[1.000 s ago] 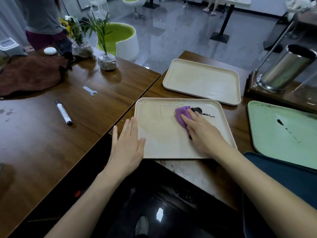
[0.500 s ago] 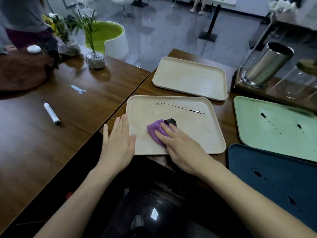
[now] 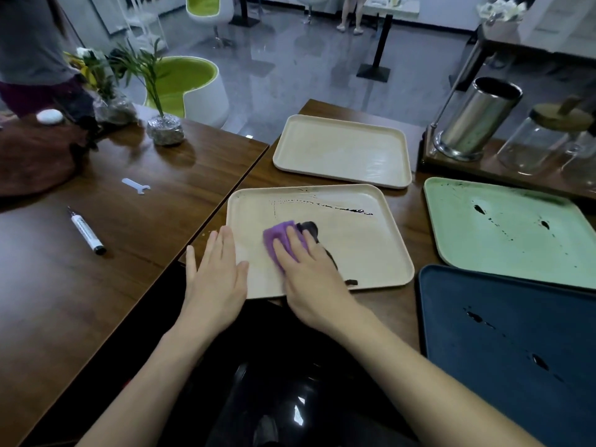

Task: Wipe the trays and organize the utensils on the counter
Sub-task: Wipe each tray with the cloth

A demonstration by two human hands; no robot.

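- Pressing purple cloth [image 3: 279, 233] flat onto near beige tray [image 3: 371, 253]: R hand [image 3: 309, 285], fingers straight, not curled round it.
- L hand [image 3: 216, 282] flat, fingers straight, palm down on tray's left rim.
- Dark streak [image 3: 348, 209] across tray's far part.
- Green tray [image 3: 509, 227] & blue tray [image 3: 516, 333] at right, both w/ dark spots.

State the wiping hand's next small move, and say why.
Probably slide the right hand and purple cloth toward the dark streak at the far side of the near cream tray: it lies unwiped, and the left hand rests on its rim.
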